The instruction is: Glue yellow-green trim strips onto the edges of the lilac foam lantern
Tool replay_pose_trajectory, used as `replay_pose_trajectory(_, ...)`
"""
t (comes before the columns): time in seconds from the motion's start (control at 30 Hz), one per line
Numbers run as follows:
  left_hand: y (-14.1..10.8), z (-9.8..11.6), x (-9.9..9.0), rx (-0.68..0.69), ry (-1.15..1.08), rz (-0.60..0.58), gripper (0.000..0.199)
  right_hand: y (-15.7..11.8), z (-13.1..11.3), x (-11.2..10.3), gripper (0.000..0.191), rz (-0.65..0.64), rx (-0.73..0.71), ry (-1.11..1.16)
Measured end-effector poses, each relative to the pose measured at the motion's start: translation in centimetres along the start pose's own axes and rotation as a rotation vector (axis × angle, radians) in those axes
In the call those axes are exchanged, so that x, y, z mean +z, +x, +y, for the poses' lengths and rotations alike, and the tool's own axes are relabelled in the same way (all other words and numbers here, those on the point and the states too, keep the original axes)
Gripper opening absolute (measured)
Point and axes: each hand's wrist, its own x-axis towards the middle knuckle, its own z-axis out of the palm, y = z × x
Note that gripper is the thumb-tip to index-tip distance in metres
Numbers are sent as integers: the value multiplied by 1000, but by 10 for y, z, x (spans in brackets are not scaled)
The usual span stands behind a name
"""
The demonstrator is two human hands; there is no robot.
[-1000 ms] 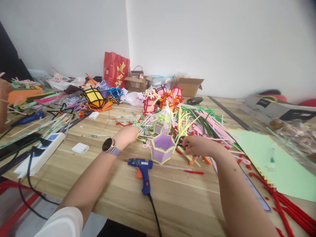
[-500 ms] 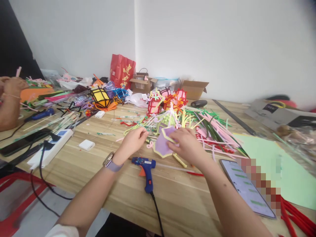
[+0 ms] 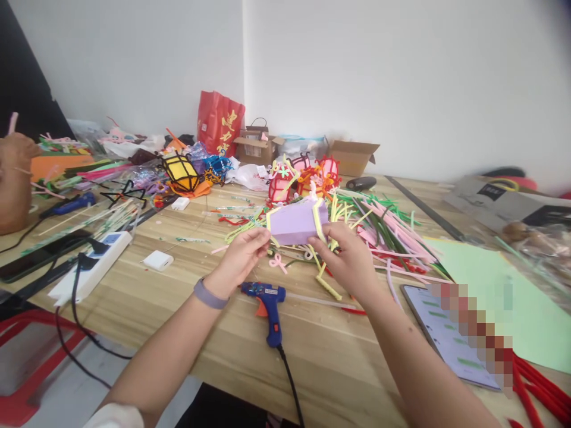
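Note:
A purple panel [image 3: 292, 223] edged with pale yellow strips is held up above the table between both hands. My left hand [image 3: 246, 252] pinches its lower left corner. Fingers of my right hand [image 3: 343, 249] are closed on its right edge, at the yellow strip. Just below the hands lies a blue glue gun [image 3: 267, 297] with an orange trigger, its cord running toward me. A small pink looped piece [image 3: 279, 263] rests on the table under the panel.
Pink and green fuzzy stems [image 3: 392, 232] lie right of centre, with small lanterns [image 3: 307, 178] behind. A phone [image 3: 450, 333] is at the right, a power strip [image 3: 91, 264] at the left. Another person's hand [image 3: 15, 157] shows at the left edge.
The purple panel has been raised and turned more level. My left hand, earlier apart from it, now grips its left corner. My right hand has shifted to its right edge.

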Motion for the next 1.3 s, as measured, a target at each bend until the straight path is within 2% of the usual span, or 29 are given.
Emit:
replay_pose_trajectory(0.13, 3, 10, -6, -49, -201, -30, 30, -1, -2, 2, 13, 76, -18, -3)
replay_pose_trajectory(0.2, 7, 18, -12, 5, -351, 45, 24, -2, 0, 3, 18, 183, 4, -2)
replay_pose_trajectory(0.27, 11, 28, -22, 77, -508, 157, 20, -4, 4, 6, 19, 203, 50, 8)
replay_pose_trajectory(0.33, 16, 37, -33, 135, -638, 250, 19, -4, 9, 15, 21, 15, 78, 10)
replay_pose_trajectory(0.4, 21, 43, -44, 170, -731, 323, 23, 0, 13, 32, 23, -275, 60, -13)
replay_pose_trajectory(0.47, 24, 45, -52, 191, -790, 384, 28, 10, 14, 54, 22, -430, 12, -33)
replay_pose_trajectory(0.6, 28, 44, -59, 229, -828, 446, 31, 45, 6, 105, 24, -557, -81, -104)
replay_pose_trajectory(0.7, 30, 44, -60, 240, -844, 461, 33, 73, -1, 142, 17, -622, -142, -179)
replay_pose_trajectory(0.73, 30, 44, -60, 240, -851, 465, 34, 80, -3, 153, 23, -635, -159, -204)
replay_pose_trajectory(0.83, 30, 46, -62, 239, -869, 481, 35, 91, -5, 180, 32, -653, -192, -264)
replay_pose_trajectory(0.93, 30, 46, -64, 246, -880, 491, 36, 90, -4, 194, 33, -644, -228, -266)
replay_pose_trajectory(1.03, 30, 46, -65, 256, -881, 493, 34, 88, -4, 196, 28, -595, -265, -199)
replay_pose_trajectory(1.13, 30, 47, -65, 271, -865, 497, 34, 89, -9, 186, 14, -495, -271, -81)
replay_pose_trajectory(1.23, 29, 50, -64, 290, -828, 502, 34, 86, -19, 159, 15, -327, -238, 34)
replay_pose_trajectory(1.3, 27, 50, -60, 281, -789, 493, 32, 78, -27, 126, 16, -183, -207, 78)
